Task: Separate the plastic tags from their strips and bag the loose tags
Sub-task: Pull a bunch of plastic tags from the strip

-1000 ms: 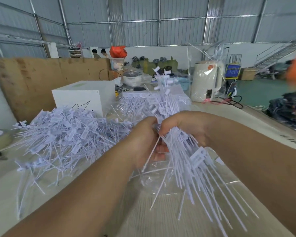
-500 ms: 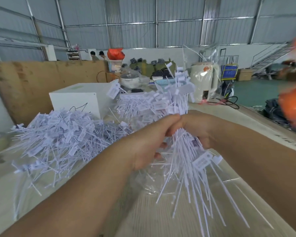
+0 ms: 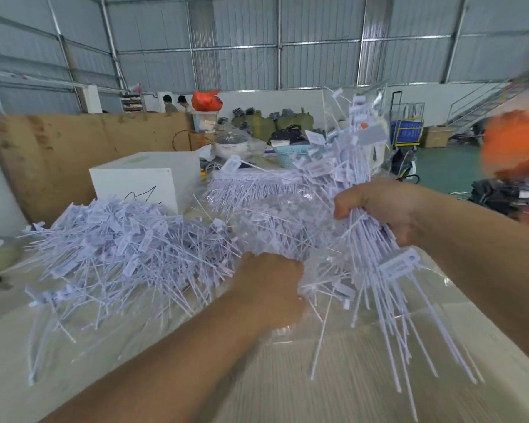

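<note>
White thin-stemmed plastic tags (image 3: pixel 370 239), right-hand (image 3: pixel 388 209) grip

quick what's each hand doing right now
left hand: curled in at the clear plastic bag; whether it grips cannot be told
right hand: closed round a bundle of tags

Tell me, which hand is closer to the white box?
Left. The left hand is down in front of the white box, by the big tag pile. The right hand is farther off to the box's right, gripping a bundle of tags.
</note>
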The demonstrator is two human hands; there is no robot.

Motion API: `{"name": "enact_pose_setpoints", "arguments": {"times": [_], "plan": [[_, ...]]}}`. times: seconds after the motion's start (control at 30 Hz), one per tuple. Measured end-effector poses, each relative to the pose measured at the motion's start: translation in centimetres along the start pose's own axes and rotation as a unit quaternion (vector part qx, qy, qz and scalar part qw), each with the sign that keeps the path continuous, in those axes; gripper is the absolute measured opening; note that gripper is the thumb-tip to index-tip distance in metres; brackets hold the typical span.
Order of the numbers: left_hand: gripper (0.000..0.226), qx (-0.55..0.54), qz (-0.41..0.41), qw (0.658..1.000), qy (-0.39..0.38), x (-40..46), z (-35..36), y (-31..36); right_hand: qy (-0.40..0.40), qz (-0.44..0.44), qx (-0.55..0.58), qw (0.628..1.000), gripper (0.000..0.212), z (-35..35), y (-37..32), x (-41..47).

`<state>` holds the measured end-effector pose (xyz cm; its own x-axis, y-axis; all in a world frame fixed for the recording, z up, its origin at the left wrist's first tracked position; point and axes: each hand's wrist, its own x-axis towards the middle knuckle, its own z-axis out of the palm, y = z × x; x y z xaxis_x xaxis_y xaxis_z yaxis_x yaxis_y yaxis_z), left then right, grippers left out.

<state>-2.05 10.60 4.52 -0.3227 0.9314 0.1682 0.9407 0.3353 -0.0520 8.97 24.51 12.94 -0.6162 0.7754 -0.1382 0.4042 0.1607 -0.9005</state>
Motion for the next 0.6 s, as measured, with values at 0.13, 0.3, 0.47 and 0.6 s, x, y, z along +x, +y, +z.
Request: {"name": "enact_pose_setpoints", "arguments": {"times": [0.13, 0.3, 0.47, 0.6], "plan": [[0.005, -0.025, -0.026, 0.999, 0.005, -0.2, -0.8, -1.2, 0.003, -0.017, -0.039, 0.999, 0.074, -1.0, 0.1, -0.6], [0.008, 0.079, -0.086, 0.991, -0.062, -0.4, -1.2, -3.2, -0.047, -0.016, -0.078, 0.996, 0.094, -1.3, 1.3, -0.8], [0.024, 0.033, -0.055, 0.998, -0.012, -0.7, -1.1, -2.8, -0.068, -0.044, -0.134, 0.988, 0.093, -0.7, 2.1, -0.4], [0.067, -0.127, -0.051, 0.982, -0.126, -0.2, -1.5, -2.0, -0.063, -0.086, -0.162, 0.981, 0.096, -0.5, 2.2, -0.3]]}}
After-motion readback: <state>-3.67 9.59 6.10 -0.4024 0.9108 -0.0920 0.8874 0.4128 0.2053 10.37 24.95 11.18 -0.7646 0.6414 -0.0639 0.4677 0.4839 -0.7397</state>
